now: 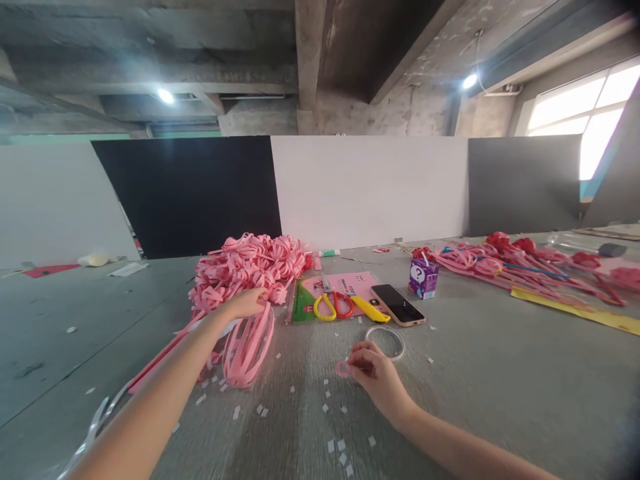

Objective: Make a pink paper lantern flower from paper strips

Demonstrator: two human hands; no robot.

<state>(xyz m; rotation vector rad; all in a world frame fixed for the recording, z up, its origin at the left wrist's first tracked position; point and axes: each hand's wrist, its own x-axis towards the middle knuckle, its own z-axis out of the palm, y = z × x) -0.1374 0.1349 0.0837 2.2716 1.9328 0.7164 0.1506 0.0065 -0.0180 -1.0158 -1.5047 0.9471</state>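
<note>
My left hand point(249, 302) is closed at the top of a looped bundle of pink paper strips point(246, 357), beside a large heap of pink paper strip flowers point(240, 263). Between the thumb and fingers of my right hand point(376, 373) is a small pink paper loop point(343, 369), held just above the table. A roll of clear tape point(401, 340) lies flat right behind that hand. Red-and-yellow-handled scissors point(325, 308) rest on a pink and green printed sheet point(303, 293), with a yellow banana-shaped object point(371, 309) at their right.
A smartphone point(399, 305) and a purple box point(423, 279) stand behind the tape. Red and pink paper flowers with long strips point(500, 260) spread at the right, near a yellow strip point(575, 311). Small white squares point(341, 445) litter the grey table. White and black panels point(370, 193) border the back.
</note>
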